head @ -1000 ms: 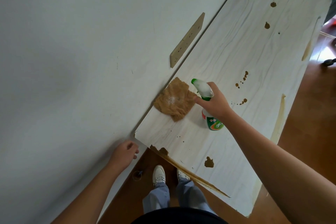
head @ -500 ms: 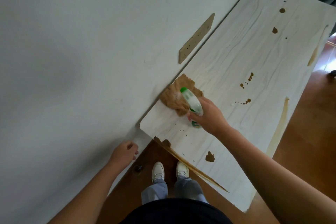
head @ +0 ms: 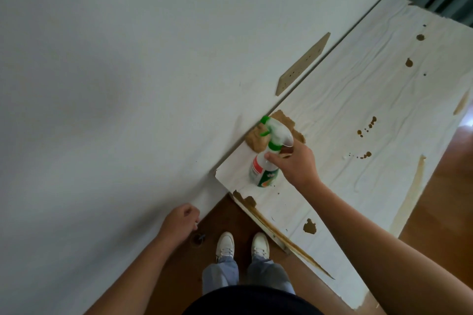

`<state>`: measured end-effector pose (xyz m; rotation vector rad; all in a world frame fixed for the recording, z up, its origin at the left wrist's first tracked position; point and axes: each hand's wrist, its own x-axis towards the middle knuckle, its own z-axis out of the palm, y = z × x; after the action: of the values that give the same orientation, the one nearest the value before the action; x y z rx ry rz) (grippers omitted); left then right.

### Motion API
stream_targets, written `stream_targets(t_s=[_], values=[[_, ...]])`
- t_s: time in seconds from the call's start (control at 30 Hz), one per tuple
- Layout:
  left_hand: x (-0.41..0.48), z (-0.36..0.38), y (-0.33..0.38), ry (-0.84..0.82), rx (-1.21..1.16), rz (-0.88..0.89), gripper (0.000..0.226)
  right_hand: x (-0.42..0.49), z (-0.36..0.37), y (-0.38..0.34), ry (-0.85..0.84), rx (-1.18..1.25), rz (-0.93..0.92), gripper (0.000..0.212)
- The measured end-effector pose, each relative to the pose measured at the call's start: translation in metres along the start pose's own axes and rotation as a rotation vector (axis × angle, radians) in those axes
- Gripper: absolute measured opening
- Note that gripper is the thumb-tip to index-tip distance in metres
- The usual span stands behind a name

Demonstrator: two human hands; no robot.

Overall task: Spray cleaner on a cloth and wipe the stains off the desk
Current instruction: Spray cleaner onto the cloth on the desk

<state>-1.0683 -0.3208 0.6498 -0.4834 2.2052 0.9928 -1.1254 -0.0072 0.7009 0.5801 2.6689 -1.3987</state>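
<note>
View: head camera, looking down.
Tabletop (head: pixel 358 100): white, wood-grained, set along a pale wall (head: pixel 128 84).
Cloth (head: pixel 256 144): brown, crumpled; it is seen lying on the tabletop at the wall-side edge, near the close corner, partly hidden behind the sprayer head.
Spray bottle (head: pixel 265 169): white body, green and red label, green collar and trigger. It is held upright just in front of the cloth, nozzle turned toward the wall. Contact between base and tabletop cannot be told.
Right hand (head: pixel 298 165): fingers and thumb are wrapped round the spray bottle at its neck; the trigger is not seen to be pressed.
Left hand (head: pixel 180 222): kept low beside the wall, off the tabletop; fingers are loosely curled and nothing is held.
Stains (head: pixel 309 226): one brown blob near the front edge; clusters of small spots are noted mid-surface, well right of the cloth; two larger spots at the far end; brown streaks along the near and right edges.
Socket plate (head: pixel 303 64): beige, fixed on the wall above the tabletop edge.
Floor (head: pixel 225 215): brown; white shoes (head: pixel 225 243) are seen on it by the near corner.
</note>
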Motion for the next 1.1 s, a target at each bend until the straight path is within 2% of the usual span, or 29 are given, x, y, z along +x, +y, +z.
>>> stream_targets(t_s=[0.2, 0.47, 0.73, 0.83, 1.1], values=[[0.008, 0.002, 0.011, 0.0, -0.011, 0.011, 0.021, 0.03, -0.029, -0.003, 0.175, 0.229, 0.086, 0.037], [0.018, 0.005, 0.037, -0.025, 0.025, 0.021, 0.02, 0.117, -0.087, 0.01, 0.323, 0.19, 0.103, 0.042], [0.031, 0.023, 0.055, -0.038, 0.083, -0.01, 0.024, 0.181, -0.102, 0.034, 0.271, 0.102, 0.078, 0.044], [0.034, 0.027, 0.061, -0.033, 0.094, -0.018, 0.024, 0.183, -0.109, 0.046, 0.254, 0.115, 0.062, 0.044], [0.032, 0.029, 0.069, -0.035, 0.092, -0.032, 0.023, 0.15, -0.102, 0.082, 0.069, 0.086, 0.064, 0.051]])
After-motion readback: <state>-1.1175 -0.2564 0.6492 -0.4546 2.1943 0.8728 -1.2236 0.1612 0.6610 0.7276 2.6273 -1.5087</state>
